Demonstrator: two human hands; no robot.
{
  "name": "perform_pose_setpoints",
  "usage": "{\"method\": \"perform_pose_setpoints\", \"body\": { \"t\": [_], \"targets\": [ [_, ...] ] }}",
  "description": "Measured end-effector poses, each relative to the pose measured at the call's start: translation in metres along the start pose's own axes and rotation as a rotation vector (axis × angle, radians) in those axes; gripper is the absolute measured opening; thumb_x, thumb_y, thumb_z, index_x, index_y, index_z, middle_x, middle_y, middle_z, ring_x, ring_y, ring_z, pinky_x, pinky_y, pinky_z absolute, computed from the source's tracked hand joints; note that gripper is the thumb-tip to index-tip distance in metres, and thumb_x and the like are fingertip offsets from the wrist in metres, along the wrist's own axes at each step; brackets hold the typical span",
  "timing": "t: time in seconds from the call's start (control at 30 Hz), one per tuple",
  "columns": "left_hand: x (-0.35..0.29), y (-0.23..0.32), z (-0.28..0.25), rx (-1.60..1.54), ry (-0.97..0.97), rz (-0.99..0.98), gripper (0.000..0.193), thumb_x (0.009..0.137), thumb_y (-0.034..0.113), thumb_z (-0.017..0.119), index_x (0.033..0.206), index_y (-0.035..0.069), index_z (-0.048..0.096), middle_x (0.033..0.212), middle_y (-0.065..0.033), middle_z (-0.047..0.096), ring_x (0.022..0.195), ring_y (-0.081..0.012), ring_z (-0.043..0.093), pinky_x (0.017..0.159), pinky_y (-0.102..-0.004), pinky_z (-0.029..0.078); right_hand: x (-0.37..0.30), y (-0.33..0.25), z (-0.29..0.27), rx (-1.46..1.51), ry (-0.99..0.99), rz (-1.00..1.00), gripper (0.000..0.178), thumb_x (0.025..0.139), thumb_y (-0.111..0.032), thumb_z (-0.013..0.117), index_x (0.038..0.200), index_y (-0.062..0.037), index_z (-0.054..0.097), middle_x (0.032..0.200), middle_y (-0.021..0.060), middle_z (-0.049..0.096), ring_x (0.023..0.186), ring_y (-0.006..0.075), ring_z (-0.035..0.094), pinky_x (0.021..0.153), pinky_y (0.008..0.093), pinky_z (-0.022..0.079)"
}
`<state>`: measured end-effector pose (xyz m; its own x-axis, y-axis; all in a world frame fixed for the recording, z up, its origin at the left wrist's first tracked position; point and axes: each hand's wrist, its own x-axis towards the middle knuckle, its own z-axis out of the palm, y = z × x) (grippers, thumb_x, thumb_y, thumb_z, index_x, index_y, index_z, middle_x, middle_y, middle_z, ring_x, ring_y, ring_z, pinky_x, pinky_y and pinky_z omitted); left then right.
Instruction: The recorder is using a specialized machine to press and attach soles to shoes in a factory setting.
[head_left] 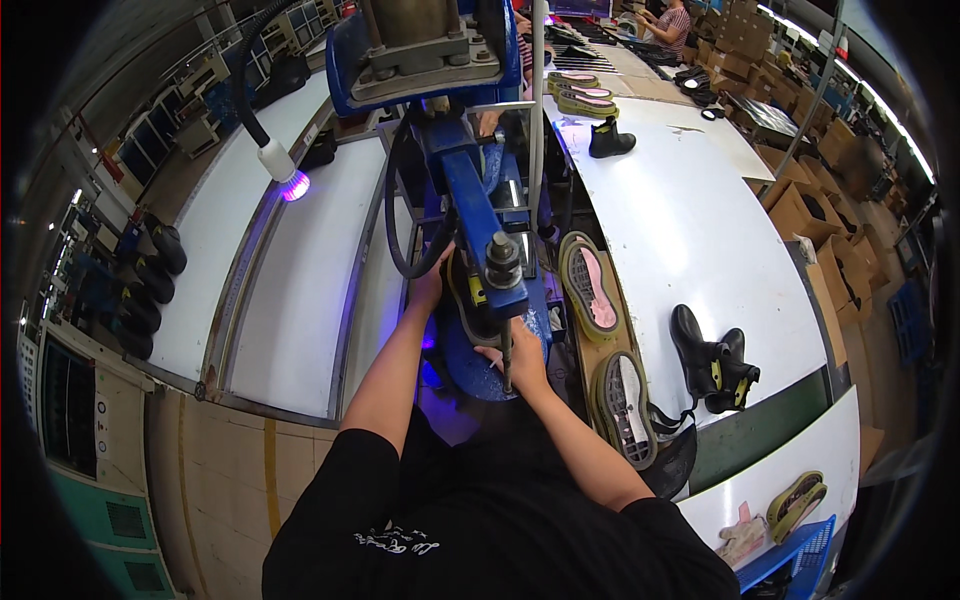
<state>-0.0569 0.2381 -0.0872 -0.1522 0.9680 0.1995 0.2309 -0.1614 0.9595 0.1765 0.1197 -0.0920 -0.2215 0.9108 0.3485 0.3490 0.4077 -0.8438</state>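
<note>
Between long white factory worktops [690, 220], works at a blue metal press [460, 175] over a black, yellow-patched shoe [472, 305], set between both hands' fingers. Reaches along its left side with the left hand [428, 285]; bends right hand [525, 360] fingers beside its near end. Cannot tell whether either grip closes. Has thick olive-rimmed soles [625, 405] right of the fingers.

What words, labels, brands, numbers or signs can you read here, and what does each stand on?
None reads clearly enough to quote.
Black shirt: small white slanted script, too blurred to read reliably.
Control cabinet at left: any markings by its dials are too small to read.
Blue press: no lettering I can make out.
</note>
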Motion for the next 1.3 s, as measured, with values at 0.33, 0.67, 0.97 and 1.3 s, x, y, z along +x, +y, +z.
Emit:
{"method": "perform_pose_setpoints", "body": {
  "t": [0.33, 0.67, 0.97, 1.3],
  "targets": [
    [0.012, -0.049, -0.045, -0.227, 0.088, -0.167, 0.046, 0.114, 0.026, 0.035, 0.143, 0.010, 0.067, 0.144, -0.0058, 0.064, 0.134, -0.0164, 0.054, 0.118, -0.0308, 0.034, 0.007, -0.029, 0.002, 0.072, -0.086, -0.016, 0.091, 0.073, -0.006, 0.088, 0.153, -0.0041, 0.046, 0.151, 0.0272, 0.054, 0.142, 0.0419, 0.051, 0.120, 0.0436, 0.041],
    [0.011, -0.049, -0.016, 0.022, 0.028, -0.018, 0.048, 0.113, 0.036, 0.042, 0.145, 0.007, 0.063, 0.142, -0.0090, 0.065, 0.133, -0.0202, 0.056, 0.116, -0.0328, 0.036, 0.011, -0.016, 0.000, 0.035, 0.045, -0.129, 0.071, 0.074, -0.020, 0.094, 0.134, -0.0030, 0.060, 0.124, 0.0225, 0.070, 0.113, 0.0435, 0.068, 0.094, 0.0439, 0.055],
    [0.014, -0.020, -0.030, 0.289, 0.152, 0.003, 0.048, 0.107, 0.041, 0.057, 0.137, 0.004, 0.066, 0.133, -0.0122, 0.070, 0.123, -0.0228, 0.063, 0.106, -0.0350, 0.045, 0.045, -0.083, -0.014, -0.051, -0.104, 0.020, 0.092, 0.082, -0.030, 0.087, 0.153, 0.0060, 0.040, 0.141, 0.0335, 0.058, 0.128, 0.0460, 0.061, 0.106, 0.0477, 0.051],
    [-0.006, 0.028, -0.009, 0.062, 0.147, 0.121, 0.030, 0.097, 0.023, 0.072, 0.120, 0.003, 0.073, 0.107, -0.0064, 0.075, 0.103, -0.0178, 0.068, 0.093, -0.0361, 0.051, 0.054, -0.065, -0.017, -0.119, -0.116, 0.023, 0.086, 0.085, -0.026, 0.082, 0.148, 0.0143, 0.039, 0.108, 0.0334, 0.071, 0.102, 0.0483, 0.070, 0.088, 0.0514, 0.057]
  ]
}}
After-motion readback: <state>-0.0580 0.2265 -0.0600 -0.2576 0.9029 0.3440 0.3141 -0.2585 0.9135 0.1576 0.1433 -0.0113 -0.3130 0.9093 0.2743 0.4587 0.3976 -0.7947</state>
